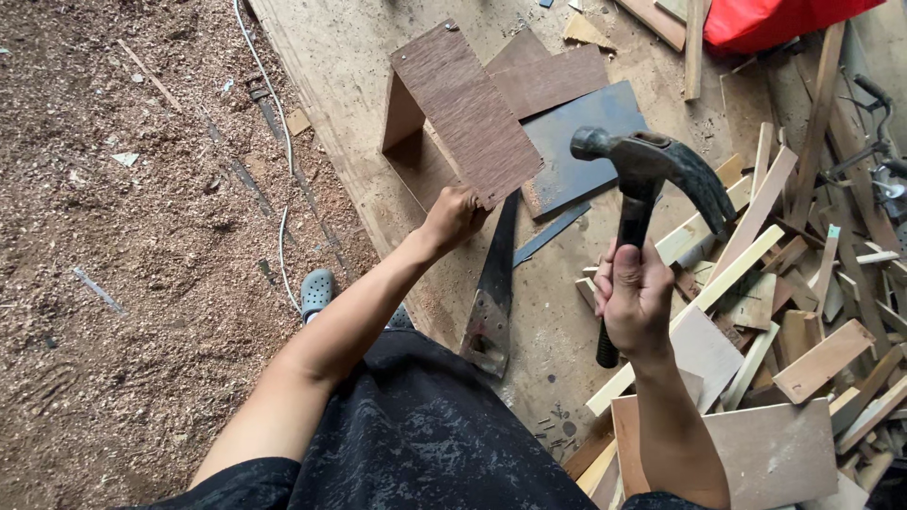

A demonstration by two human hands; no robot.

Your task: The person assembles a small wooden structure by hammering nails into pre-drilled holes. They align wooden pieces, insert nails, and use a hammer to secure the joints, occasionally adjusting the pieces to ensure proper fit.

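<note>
My right hand [633, 297] grips the dark handle of a claw hammer [647, 165], raised with its metal head up above the bench. My left hand [452, 215] holds the near edge of a brown wood-grain board [465, 109] that stands joined to another panel [402, 113] like an open box. A handsaw [491, 293] with a dark blade lies on the bench just below the left hand.
A pile of wood offcuts and strips [784, 312] fills the right side. A dark sheet [576, 142] and brown panels [553, 76] lie behind the box. Sawdust covers the floor [123, 236] on the left, with a white cable [283, 161]. A red object [775, 19] sits top right.
</note>
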